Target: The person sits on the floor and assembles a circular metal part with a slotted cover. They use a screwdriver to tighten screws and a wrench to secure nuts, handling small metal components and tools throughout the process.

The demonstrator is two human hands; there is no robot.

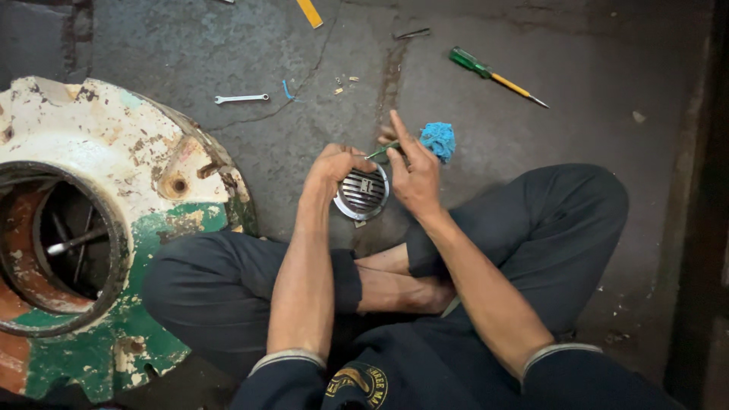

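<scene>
Round slotted metal grille [362,193], shiny, ribbed, held above the concrete floor [531,137] over crossed legs. Left hand [334,167] clenched around its rim. Right hand [414,178] pinching a thin green tool [382,149] beside a blue rag [439,140].

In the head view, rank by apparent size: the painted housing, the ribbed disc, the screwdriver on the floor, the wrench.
1. Painted housing, by far the largest.
2. Screwdriver, longer than the disc is wide.
3. Ribbed disc, held in the left hand, nearer the camera, so unsure.
4. Wrench, smallest.
</scene>
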